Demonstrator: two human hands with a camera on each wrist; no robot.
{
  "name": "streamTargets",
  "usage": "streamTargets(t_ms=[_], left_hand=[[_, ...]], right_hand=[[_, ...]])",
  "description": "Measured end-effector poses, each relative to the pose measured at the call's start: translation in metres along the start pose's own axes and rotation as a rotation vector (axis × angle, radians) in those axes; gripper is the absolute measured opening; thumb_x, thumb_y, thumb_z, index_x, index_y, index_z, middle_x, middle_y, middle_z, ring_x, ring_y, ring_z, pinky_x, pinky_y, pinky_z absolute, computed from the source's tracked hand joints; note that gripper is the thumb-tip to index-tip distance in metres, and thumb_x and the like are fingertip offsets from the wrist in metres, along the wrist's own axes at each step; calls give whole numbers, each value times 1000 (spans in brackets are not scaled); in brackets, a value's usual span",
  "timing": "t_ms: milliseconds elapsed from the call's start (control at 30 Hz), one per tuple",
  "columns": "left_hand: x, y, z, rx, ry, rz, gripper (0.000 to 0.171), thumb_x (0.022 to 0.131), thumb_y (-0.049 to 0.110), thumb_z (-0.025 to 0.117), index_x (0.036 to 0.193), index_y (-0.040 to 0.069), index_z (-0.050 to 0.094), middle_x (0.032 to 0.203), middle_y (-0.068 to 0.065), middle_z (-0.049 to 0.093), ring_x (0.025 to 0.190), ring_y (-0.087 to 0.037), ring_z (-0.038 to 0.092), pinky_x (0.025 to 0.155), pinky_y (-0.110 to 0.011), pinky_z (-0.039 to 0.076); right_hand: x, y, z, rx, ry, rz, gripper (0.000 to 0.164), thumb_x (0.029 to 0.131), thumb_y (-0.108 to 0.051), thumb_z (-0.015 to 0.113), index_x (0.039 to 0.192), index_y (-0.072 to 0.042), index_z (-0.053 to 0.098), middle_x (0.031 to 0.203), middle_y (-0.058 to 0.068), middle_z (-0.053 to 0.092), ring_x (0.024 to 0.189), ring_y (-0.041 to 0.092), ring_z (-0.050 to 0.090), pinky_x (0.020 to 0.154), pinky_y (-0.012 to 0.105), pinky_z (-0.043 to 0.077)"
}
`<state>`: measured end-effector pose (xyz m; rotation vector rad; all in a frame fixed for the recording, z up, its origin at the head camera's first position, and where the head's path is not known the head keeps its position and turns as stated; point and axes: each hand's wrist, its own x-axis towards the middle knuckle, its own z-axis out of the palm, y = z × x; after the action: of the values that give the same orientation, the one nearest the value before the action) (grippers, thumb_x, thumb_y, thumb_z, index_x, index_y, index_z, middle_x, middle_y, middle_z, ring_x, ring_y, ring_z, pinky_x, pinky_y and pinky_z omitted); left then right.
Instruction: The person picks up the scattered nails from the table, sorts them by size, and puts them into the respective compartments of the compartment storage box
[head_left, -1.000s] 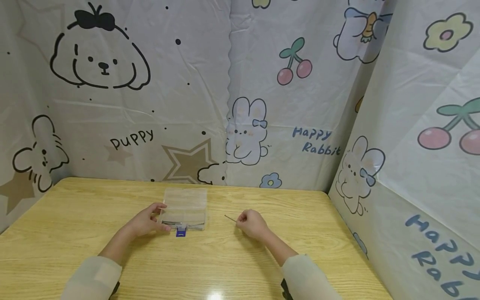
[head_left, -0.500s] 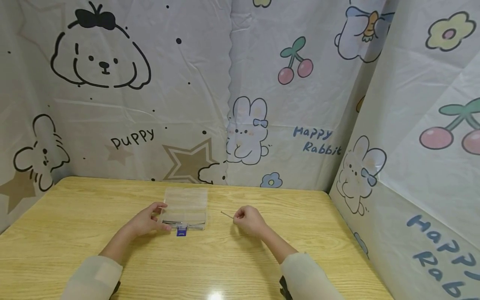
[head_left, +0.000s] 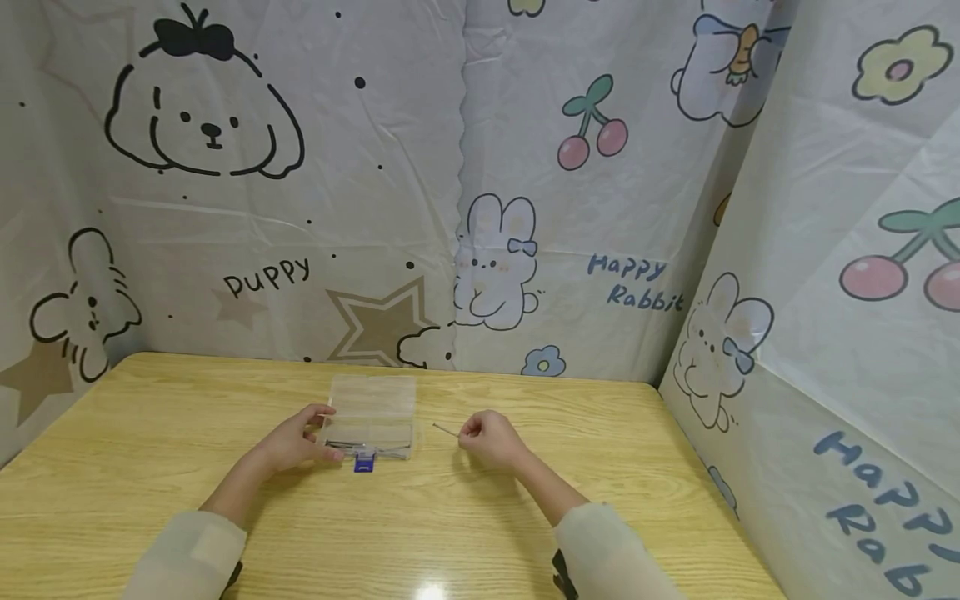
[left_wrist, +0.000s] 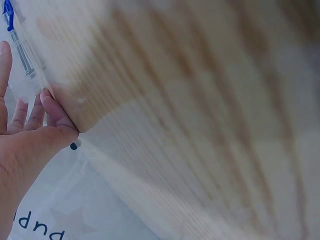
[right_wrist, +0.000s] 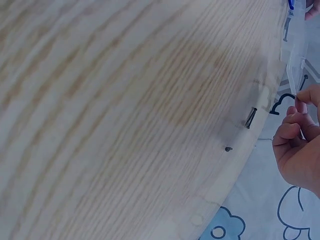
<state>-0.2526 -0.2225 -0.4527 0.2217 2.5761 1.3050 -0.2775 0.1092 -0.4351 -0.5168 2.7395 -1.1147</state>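
Note:
A clear plastic storage box (head_left: 372, 404) with a blue latch (head_left: 363, 463) sits toward the back of the table. Several long, thin nails lie along its front side. My left hand (head_left: 300, 437) holds the box by its left side, thumb near the front corner and fingers spread along the edge. Just right of the box, my right hand (head_left: 491, 439) pinches a thin grey nail (head_left: 445, 429) between thumb and fingertips. The nail points left toward the box, its head (right_wrist: 305, 77) showing in the right wrist view.
In the right wrist view, loose nails (right_wrist: 251, 118) and a small dark piece of hardware (right_wrist: 228, 149) lie on the wooden table (head_left: 315, 533) near its far edge. A printed cloth (head_left: 375, 208) hangs behind and along the right side.
My right hand has moved left with the nail, bringing its tip closer to the box. The left hand and the box stay in place.

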Motion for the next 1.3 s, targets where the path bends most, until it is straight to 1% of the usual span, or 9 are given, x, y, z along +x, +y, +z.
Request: streamTargets(t_ms=[200,367,533,700,867,1033,1300], left_hand=[[-1,1,0,6,2,10,86,76,33,77,140,0,30,140,-36,29,120,-54,39,96,-57,40],[-1,1,0,9,6,5,87,76,35,77,140,0,30,140,-36,29,121,-53,39,96,-57,40],[-2,2,1,0,9,2,87,75,34,78,140,1,30,140,-35,30,120,-52,39,97,-57,39],[-2,2,2,-12,9,-2,86,75,32,78,140,1,31,140,-34,30,120,-51,40,97,-57,39],[-2,1,1,-10,10,-3,86,75,32,78,139,0,31,140,-34,30,119,-51,40,96,-56,40],[-2,1,1,-11,8,-2,86,75,33,78,140,0,31,140,-35,30,120,-52,39,97,-57,39],[-1,1,0,-5,9,-13,85,76,32,78,140,1,31,140,-34,29,120,-52,39,96,-57,40]], right_hand=[[2,-5,5,-2,-13,-22,10,86,-10,58,86,-3,67,76,2,62,64,10,50,60,23,44],[6,-9,10,-11,-26,-38,11,84,-9,59,86,-3,68,78,2,63,66,9,51,62,22,45],[10,-12,16,-14,-37,-44,10,84,-9,60,85,-4,68,78,2,63,66,9,50,60,21,44],[13,-17,21,-9,-48,-41,9,85,-11,60,86,-5,67,79,1,62,68,10,50,60,22,44],[17,-23,26,-10,-55,-51,9,85,-10,61,86,-5,68,79,1,63,69,10,51,63,23,45],[20,-27,33,-10,-62,-61,9,85,-9,61,87,-4,69,80,2,64,69,10,52,63,24,46],[21,-38,42,-21,-80,-73,10,85,-10,62,87,-3,69,78,1,62,65,7,49,57,18,43]])
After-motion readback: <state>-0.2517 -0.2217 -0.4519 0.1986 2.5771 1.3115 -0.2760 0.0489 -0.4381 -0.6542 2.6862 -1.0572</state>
